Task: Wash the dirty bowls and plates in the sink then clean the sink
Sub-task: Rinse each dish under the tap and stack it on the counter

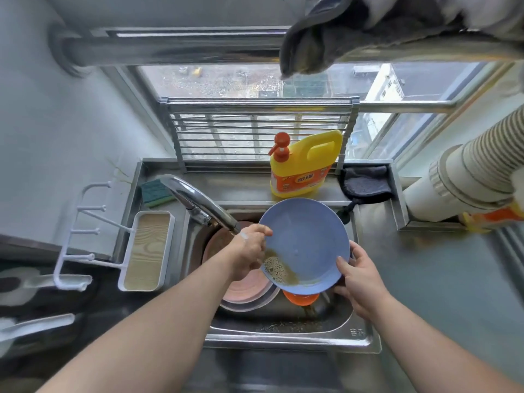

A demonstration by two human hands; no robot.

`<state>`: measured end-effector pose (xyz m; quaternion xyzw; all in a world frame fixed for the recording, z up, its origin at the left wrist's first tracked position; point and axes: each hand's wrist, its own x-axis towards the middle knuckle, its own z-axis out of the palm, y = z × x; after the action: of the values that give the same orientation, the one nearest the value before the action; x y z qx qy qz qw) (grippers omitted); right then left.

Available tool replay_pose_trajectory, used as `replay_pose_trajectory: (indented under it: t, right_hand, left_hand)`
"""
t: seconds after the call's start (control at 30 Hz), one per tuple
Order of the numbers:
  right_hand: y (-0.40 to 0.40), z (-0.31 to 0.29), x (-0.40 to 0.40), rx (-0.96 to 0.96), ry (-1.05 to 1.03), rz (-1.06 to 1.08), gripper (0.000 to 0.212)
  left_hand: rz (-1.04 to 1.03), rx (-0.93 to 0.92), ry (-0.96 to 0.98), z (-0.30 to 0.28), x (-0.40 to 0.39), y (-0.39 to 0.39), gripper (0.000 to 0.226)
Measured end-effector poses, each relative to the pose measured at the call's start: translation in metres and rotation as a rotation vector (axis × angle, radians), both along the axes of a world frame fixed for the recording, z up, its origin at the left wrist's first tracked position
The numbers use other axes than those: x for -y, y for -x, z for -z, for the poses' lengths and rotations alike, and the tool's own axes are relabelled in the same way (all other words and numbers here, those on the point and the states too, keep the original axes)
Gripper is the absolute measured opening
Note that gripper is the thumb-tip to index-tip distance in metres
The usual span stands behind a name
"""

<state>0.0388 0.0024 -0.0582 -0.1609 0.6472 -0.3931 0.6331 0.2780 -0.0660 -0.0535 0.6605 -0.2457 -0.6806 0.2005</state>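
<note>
Steel sink [286, 340] under the window: early going. Both hands tilt the blue plate [307, 245], left hand [249, 255] and right hand [358, 275] fingers clamped on its rim, brown suds pooling. Pink plates [243, 287] and orange bowl [300, 298] wait unwashed, sink uncleaned.

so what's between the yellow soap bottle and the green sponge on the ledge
Head view: only bare steel ledge lies between the soap bottle and sponge; the faucet arches in front.

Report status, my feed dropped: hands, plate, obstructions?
Both hands grip blue plate, tilted over sink. Brown foamy water at low edge. Faucet close left.
</note>
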Motion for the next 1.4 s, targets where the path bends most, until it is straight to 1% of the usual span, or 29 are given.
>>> replay_pose_trajectory:
  t: [0.03,0.07,0.1,0.17,0.2,0.23,0.27,0.33,0.4,0.47,0.53,0.6,0.63,0.67,0.73,0.77,0.8,0.87,0.93,1.0,1.07,1.13,1.17,1.2,1.23,1.27,1.33,1.37,1.4]
  right_hand:
    - [-0.001,0.002,0.002,0.001,-0.005,-0.005,0.033]
    - [-0.002,0.003,0.004,0.003,-0.01,-0.009,0.032]
    - [-0.003,0.004,0.006,0.007,-0.014,-0.013,0.033]
    - [-0.007,0.007,0.009,0.02,-0.022,-0.02,0.034]
    - [-0.008,0.009,0.01,0.028,-0.028,-0.019,0.034]
    - [-0.01,0.009,0.011,0.036,-0.034,-0.022,0.034]
    - [-0.012,0.01,0.012,0.04,-0.044,-0.027,0.033]
    - [-0.015,0.012,0.013,0.043,-0.07,-0.05,0.032]
    - [-0.019,0.014,0.015,0.039,-0.094,-0.068,0.031]
    - [-0.023,0.015,0.016,0.039,-0.111,-0.08,0.028]
    - [-0.026,0.016,0.017,0.036,-0.122,-0.101,0.027]
    - [-0.029,0.017,0.017,0.022,-0.131,-0.116,0.026]
    - [-0.03,0.018,0.017,0.021,-0.135,-0.119,0.025]
    - [-0.031,0.019,0.017,0.023,-0.137,-0.117,0.026]
    - [-0.032,0.021,0.018,0.042,-0.14,-0.101,0.027]
    - [-0.033,0.021,0.019,0.06,-0.138,-0.082,0.027]
    - [-0.034,0.022,0.02,0.084,-0.132,-0.056,0.028]
    - [-0.035,0.023,0.022,0.144,-0.112,0.011,0.029]
    - [-0.037,0.024,0.026,0.201,-0.086,0.059,0.03]
    - [-0.04,0.024,0.029,0.246,-0.07,0.096,0.032]
    - [-0.044,0.025,0.031,0.269,-0.09,0.14,0.033]
    - [-0.051,0.028,0.031,0.289,-0.137,0.178,0.034]
    - [-0.055,0.031,0.03,0.298,-0.162,0.191,0.033]
    - [-0.06,0.033,0.029,0.306,-0.189,0.203,0.032]
    - [-0.065,0.035,0.028,0.316,-0.214,0.219,0.032]
    - [-0.07,0.035,0.027,0.324,-0.238,0.238,0.033]
    - [-0.081,0.037,0.026,0.341,-0.281,0.26,0.037]
    - [-0.086,0.038,0.025,0.356,-0.294,0.253,0.037]
    - [-0.092,0.037,0.025,0.369,-0.308,0.234,0.036]
  left_hand:
    - [-0.009,-0.033,0.001,0.003,-0.003,-0.002,0.044]
    - [-0.018,-0.07,0.007,0.006,-0.006,-0.004,0.049]
    - [-0.029,-0.094,0.026,0.007,-0.01,-0.006,0.047]
    - [-0.059,-0.096,0.076,0.01,-0.016,-0.007,0.026]
    - [-0.102,-0.072,0.085,0.011,-0.018,-0.007,0.015]
    - [-0.162,-0.042,0.076,0.009,-0.019,-0.007,0.008]
    - [-0.211,-0.004,0.054,0.008,-0.02,-0.006,0.013]
    - [-0.264,0.054,-0.021,0.004,-0.018,-0.006,0.033]
    - [-0.292,0.044,-0.073,0.001,-0.016,-0.006,0.048]
    - [-0.255,0.024,-0.036,0.001,-0.016,-0.006,0.044]
    - [-0.172,0.022,0.052,0.002,-0.018,-0.006,0.028]
    - [-0.154,0.006,0.125,0.0,-0.021,-0.009,0.018]
    - [-0.151,0.014,0.146,-0.002,-0.022,-0.011,0.019]
    - [-0.14,0.046,0.151,-0.005,-0.023,-0.011,0.027]
    - [-0.121,0.111,0.124,-0.009,-0.023,-0.01,0.042]
    - [-0.126,0.099,0.103,-0.008,-0.022,-0.01,0.043]
    - [-0.152,0.05,0.102,-0.009,-0.023,-0.008,0.039]
    - [-0.185,-0.023,0.162,-0.011,-0.024,-0.005,0.015]
    - [-0.196,0.02,0.231,-0.013,-0.025,-0.006,0.019]
    - [-0.241,0.105,0.245,-0.017,-0.025,-0.007,0.011]
    - [-0.296,0.165,0.226,-0.018,-0.023,-0.008,0.019]
    - [-0.369,0.113,0.211,-0.022,-0.022,-0.008,0.017]
    - [-0.385,0.082,0.22,-0.023,-0.024,-0.011,0.011]
    - [-0.38,0.083,0.245,-0.023,-0.027,-0.015,0.011]
    - [-0.353,0.125,0.282,-0.021,-0.03,-0.02,0.018]
    - [-0.318,0.211,0.327,-0.021,-0.034,-0.026,0.023]
    - [-0.257,0.463,0.405,-0.023,-0.042,-0.039,0.024]
    - [-0.257,0.556,0.425,-0.025,-0.046,-0.044,0.023]
    - [-0.274,0.58,0.428,-0.025,-0.049,-0.05,0.028]
